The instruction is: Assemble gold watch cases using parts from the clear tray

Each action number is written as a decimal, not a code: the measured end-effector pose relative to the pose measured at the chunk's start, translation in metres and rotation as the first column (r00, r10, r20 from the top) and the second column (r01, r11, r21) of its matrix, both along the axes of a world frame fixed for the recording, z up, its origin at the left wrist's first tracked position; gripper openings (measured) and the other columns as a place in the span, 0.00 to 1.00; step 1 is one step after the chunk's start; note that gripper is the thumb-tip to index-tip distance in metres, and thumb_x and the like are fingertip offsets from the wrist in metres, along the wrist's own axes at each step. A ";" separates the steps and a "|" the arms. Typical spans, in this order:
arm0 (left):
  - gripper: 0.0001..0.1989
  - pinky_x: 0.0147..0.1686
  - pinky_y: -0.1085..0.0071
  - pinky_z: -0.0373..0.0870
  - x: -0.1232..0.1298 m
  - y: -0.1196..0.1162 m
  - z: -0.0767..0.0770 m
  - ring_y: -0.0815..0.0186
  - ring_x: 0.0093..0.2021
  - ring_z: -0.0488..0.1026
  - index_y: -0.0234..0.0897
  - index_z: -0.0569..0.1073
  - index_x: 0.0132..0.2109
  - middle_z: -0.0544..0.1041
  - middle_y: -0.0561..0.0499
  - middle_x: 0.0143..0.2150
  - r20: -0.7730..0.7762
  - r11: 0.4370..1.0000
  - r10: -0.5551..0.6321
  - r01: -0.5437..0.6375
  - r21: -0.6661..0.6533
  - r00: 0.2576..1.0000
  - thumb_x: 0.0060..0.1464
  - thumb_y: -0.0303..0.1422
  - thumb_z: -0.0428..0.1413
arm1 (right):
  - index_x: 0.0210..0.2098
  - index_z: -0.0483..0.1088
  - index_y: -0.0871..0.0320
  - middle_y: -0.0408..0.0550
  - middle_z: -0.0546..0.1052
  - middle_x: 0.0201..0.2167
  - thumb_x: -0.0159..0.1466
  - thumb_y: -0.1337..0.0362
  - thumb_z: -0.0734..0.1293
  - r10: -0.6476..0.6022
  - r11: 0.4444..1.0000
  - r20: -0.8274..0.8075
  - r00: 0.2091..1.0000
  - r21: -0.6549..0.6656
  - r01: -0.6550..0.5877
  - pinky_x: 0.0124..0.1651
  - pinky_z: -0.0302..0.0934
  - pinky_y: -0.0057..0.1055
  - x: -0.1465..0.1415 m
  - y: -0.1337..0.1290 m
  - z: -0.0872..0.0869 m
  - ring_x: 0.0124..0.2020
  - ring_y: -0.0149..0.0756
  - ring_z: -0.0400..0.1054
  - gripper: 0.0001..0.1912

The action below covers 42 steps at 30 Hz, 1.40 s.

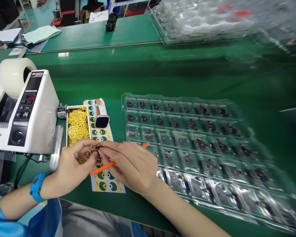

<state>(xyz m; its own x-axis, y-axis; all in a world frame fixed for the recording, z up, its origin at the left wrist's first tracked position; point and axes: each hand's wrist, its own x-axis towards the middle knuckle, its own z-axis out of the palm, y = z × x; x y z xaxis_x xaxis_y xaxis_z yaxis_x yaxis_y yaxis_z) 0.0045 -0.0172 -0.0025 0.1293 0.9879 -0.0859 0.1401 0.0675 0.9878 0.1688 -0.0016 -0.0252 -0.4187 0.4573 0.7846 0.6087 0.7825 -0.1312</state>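
My left hand [75,164] pinches a small dark and copper-coloured part [96,148] between thumb and fingers, over the sticker sheet. An orange stick-like tool [103,168] lies through my right hand [135,164], whose fingertips also meet the part; they hide much of it. Just beyond the left hand stands a box [89,125] of yellow rings [77,126]. Under both hands runs a white sheet [115,186] with green and yellow ring stickers. To the right of my hands, a clear compartment tray [123,131] carries several small black parts [160,121].
A white tape dispenser [40,112] reading 36 stands at left, with a clear narrow case [56,148] beside it. A smartwatch [102,121] rests on the sticker sheet. A small counter [61,112] touches the box. Stacked clear trays [199,23] occupy the back right ledge.
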 end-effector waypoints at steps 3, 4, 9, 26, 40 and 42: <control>0.10 0.31 0.78 0.78 0.000 0.001 0.001 0.66 0.32 0.82 0.35 0.77 0.42 0.84 0.49 0.32 -0.037 1.000 0.007 -0.006 0.026 0.999 0.51 0.26 0.57 | 0.39 0.69 0.63 0.54 0.81 0.33 0.66 0.74 0.62 -0.014 1.000 0.002 1.000 0.003 0.014 0.27 0.60 0.31 0.000 -0.001 0.000 0.27 0.35 0.71 0.04; 0.10 0.33 0.78 0.79 0.001 0.001 0.001 0.66 0.33 0.82 0.35 0.77 0.42 0.84 0.49 0.34 -0.055 0.999 0.013 -0.010 0.052 0.998 0.52 0.26 0.57 | 0.39 0.69 0.63 0.55 0.81 0.32 0.66 0.74 0.62 -0.023 1.000 -0.003 1.000 -0.001 0.023 0.27 0.60 0.31 -0.001 -0.002 0.000 0.27 0.36 0.71 0.04; 0.09 0.38 0.75 0.80 0.002 0.000 -0.002 0.65 0.36 0.82 0.36 0.78 0.42 0.84 0.48 0.37 -0.093 0.991 0.020 -0.007 0.134 0.995 0.52 0.26 0.58 | 0.39 0.69 0.63 0.56 0.81 0.33 0.67 0.73 0.63 -0.055 0.998 -0.034 0.998 -0.025 0.054 0.27 0.61 0.33 -0.005 -0.005 -0.002 0.28 0.38 0.72 0.04; 0.11 0.37 0.72 0.78 -0.001 -0.001 -0.010 0.64 0.36 0.81 0.35 0.76 0.45 0.83 0.47 0.39 -0.038 0.999 -0.002 0.004 0.054 0.999 0.53 0.27 0.57 | 0.39 0.68 0.61 0.54 0.80 0.32 0.66 0.73 0.64 -0.076 0.996 -0.092 0.993 -0.060 0.071 0.28 0.64 0.31 -0.009 -0.005 -0.005 0.29 0.37 0.73 0.04; 0.09 0.27 0.78 0.68 -0.003 0.015 0.000 0.73 0.27 0.72 0.36 0.69 0.31 0.75 0.56 0.26 0.227 0.978 0.069 -0.020 -0.209 0.971 0.44 0.28 0.63 | 0.38 0.65 0.56 0.48 0.73 0.32 0.64 0.69 0.65 -0.044 0.940 -0.346 0.937 -0.333 -0.079 0.26 0.61 0.27 -0.003 -0.004 0.006 0.30 0.34 0.68 0.05; 0.08 0.28 0.78 0.69 -0.004 0.019 0.004 0.73 0.27 0.71 0.35 0.71 0.30 0.74 0.56 0.26 0.243 0.977 0.053 0.000 -0.214 0.969 0.42 0.27 0.63 | 0.37 0.65 0.56 0.43 0.69 0.29 0.66 0.70 0.63 -0.065 0.870 -0.399 0.915 -0.472 -0.144 0.23 0.55 0.25 0.003 0.000 0.013 0.24 0.29 0.61 0.03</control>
